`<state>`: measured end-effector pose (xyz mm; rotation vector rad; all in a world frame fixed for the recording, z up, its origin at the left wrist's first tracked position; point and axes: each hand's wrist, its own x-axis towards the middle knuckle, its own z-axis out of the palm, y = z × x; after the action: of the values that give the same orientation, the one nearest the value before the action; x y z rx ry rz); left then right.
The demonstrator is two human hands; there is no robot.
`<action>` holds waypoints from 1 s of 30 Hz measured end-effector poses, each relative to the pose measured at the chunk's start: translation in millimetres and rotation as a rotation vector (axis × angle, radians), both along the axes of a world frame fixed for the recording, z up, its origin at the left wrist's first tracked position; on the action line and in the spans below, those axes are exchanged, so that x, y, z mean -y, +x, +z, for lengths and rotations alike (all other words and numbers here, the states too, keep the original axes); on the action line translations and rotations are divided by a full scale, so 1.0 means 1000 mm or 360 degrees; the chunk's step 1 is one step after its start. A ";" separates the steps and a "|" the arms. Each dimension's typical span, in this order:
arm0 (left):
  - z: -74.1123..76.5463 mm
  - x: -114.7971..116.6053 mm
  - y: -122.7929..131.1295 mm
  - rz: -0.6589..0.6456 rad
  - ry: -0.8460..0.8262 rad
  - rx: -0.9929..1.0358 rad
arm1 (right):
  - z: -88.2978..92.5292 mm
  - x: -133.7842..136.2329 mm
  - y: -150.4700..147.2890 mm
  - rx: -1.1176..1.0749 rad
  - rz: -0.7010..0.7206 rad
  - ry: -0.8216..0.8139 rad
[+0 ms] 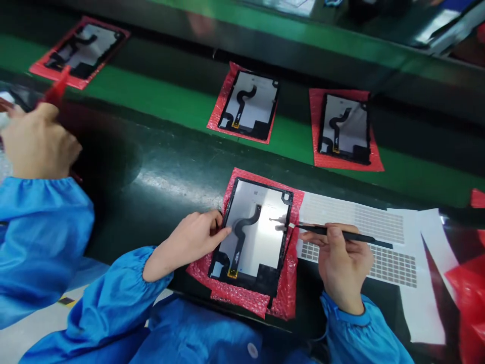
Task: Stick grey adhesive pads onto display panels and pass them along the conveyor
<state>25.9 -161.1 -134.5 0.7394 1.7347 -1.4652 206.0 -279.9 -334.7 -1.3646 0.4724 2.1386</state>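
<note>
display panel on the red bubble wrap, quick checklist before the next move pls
1. Display panel sitting on the red bubble wrap: ok.
2. Left hand steadying the panel at its left edge: ok.
3. Black tweezers firmly in the right hand, tip at the panel's right edge: ok.
4. Label picked up on the tweezer tip: cannot tell, too small to see.
5. Black flex cable lying along the panel's silver back: ok.
6. Label sheet within reach beside the panel: ok.
</note>
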 end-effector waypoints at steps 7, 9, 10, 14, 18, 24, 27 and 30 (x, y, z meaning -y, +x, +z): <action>0.007 0.014 0.007 0.0086 0.0051 0.0126 | 0.013 -0.012 -0.004 -0.0207 0.0120 0.0133; 0.007 0.013 0.004 0.0108 0.0050 0.0143 | 0.016 -0.021 -0.012 -0.0257 0.0157 0.0189; 0.005 0.010 0.002 0.0119 0.0047 0.0149 | 0.017 -0.026 -0.017 -0.0287 0.0168 0.0210; -0.008 0.000 -0.009 0.0138 0.0103 0.0131 | 0.022 -0.045 -0.044 -0.0424 0.0162 0.0245; -0.016 0.001 -0.021 0.0213 0.0226 0.0149 | 0.025 -0.056 -0.070 -0.0505 0.0291 0.0229; -0.009 0.013 -0.026 0.0321 0.0384 0.0119 | 0.032 -0.049 -0.086 -0.0509 0.0456 0.0180; -0.005 0.014 -0.026 0.0333 0.0471 0.0161 | 0.035 -0.046 -0.086 -0.0433 0.0504 0.0193; -0.005 0.014 -0.026 0.0321 0.0502 0.0193 | 0.036 -0.047 -0.087 -0.0354 0.0580 0.0233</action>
<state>0.3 -175.5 -139.0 0.7708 1.9071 -1.0043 119.0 -233.4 -298.6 -1.2080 0.1511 2.5806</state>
